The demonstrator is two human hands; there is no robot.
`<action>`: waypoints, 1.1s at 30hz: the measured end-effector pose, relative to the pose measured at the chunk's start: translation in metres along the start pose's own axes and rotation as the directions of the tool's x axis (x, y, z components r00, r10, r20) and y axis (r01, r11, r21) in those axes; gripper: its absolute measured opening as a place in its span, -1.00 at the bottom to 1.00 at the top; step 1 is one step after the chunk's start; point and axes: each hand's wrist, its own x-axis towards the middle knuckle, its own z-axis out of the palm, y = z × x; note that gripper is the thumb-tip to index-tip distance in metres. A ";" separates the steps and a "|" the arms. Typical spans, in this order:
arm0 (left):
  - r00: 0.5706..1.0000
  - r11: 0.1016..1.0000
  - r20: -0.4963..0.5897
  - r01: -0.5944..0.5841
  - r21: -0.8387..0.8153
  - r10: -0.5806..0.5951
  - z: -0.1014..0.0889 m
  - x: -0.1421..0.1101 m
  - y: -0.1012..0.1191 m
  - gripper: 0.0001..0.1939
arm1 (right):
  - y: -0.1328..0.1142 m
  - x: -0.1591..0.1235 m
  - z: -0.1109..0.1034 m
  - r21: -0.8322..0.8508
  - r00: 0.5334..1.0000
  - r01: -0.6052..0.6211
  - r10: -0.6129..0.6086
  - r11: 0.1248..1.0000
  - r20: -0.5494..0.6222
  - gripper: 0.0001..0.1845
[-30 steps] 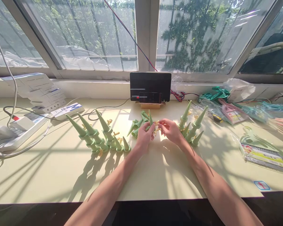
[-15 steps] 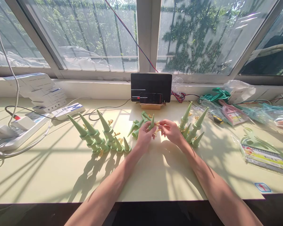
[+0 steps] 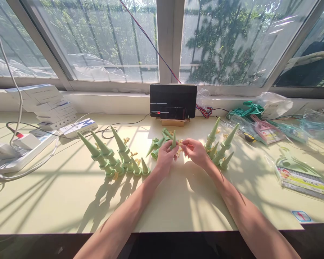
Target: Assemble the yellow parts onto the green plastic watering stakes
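Note:
At mid-table my left hand (image 3: 166, 154) is closed around a green cone-shaped plastic spike (image 3: 174, 139), its tip pointing up. Close beside it on the right, my right hand (image 3: 194, 149) pinches a small yellow valve-like piece (image 3: 180, 142) against the spike's side; the exact contact is hidden by the fingers. Behind my left hand lies a pile of loose green spikes (image 3: 158, 142). Stacked green spikes (image 3: 104, 148) with yellow pieces stand to the left, and another upright group (image 3: 223, 146) stands right of my right hand.
A black tablet (image 3: 172, 95) and a phone (image 3: 173, 113) stand at the back by the window. White boxes (image 3: 55, 108) and a power strip (image 3: 18, 154) with cables occupy the left. Plastic-bagged goods (image 3: 305, 176) lie on the right, near a small black-and-yellow object (image 3: 249, 137).
Both hands stay almost in place. My right fingers have shifted slightly at the yellow piece, and the spike in my left hand stands a little more upright.

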 end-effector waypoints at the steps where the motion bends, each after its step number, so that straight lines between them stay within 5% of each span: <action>1: 1.000 1.000 0.000 -0.001 -0.001 0.001 0.000 0.000 0.000 -0.69 | 0.000 0.000 0.000 -0.001 1.000 -0.001 0.001 1.000 0.001 -0.72; 33: 1.000 1.000 -0.020 0.024 0.017 -0.024 -0.001 0.000 -0.003 -0.69 | -0.003 -0.001 0.000 -0.040 1.000 0.005 -0.005 0.999 0.003 -0.69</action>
